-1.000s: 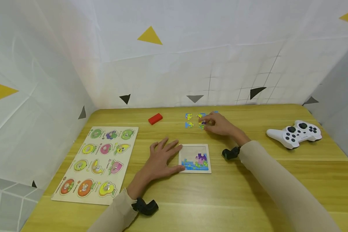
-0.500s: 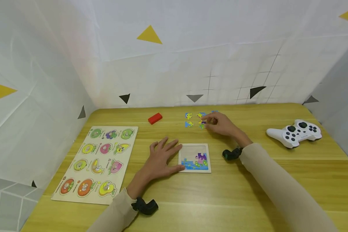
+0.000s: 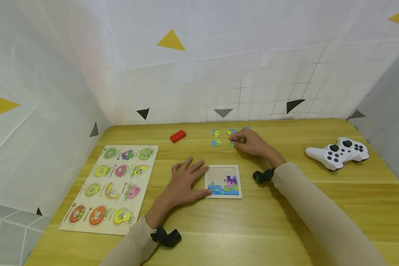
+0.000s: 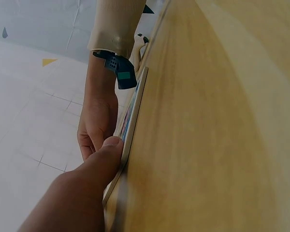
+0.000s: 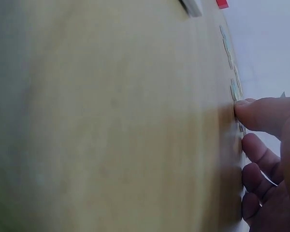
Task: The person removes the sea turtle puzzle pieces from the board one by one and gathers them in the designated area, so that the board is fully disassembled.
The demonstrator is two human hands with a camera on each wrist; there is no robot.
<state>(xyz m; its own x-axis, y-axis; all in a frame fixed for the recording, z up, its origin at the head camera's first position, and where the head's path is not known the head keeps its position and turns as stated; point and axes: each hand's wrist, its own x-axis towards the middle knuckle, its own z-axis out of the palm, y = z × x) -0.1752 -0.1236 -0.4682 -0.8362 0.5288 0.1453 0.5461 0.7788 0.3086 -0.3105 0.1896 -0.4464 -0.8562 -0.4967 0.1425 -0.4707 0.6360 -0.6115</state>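
Note:
My left hand (image 3: 183, 184) lies with spread fingers at the left side of a small square puzzle frame (image 3: 240, 184). Its thumb and a fingertip touch the frame's rim. Joined jigsaw pieces (image 3: 222, 189), blue, green and purple, fill the frame's lower part; the upper part shows bare backing. Farther back, my right hand (image 3: 252, 142) has thumb and index finger on a loose jigsaw piece (image 3: 231, 144) with green and purple print, pinching it at the table; the fingertips partly cover it. Several other loose pieces lie nearby, such as a yellow and blue one (image 3: 216, 133).
A wooden fruit peg puzzle (image 3: 116, 188) lies on the left of the table (image 3: 269, 229). A red block (image 3: 178, 136) sits near the back edge, left of the loose pieces. On the right is a white game controller (image 3: 340, 153). White cloth walls (image 3: 186, 85) surround the table.
My right hand shifts slightly right, off the loose piece, at half a second ago, then comes back left onto it. The left hand and the frame stay still.

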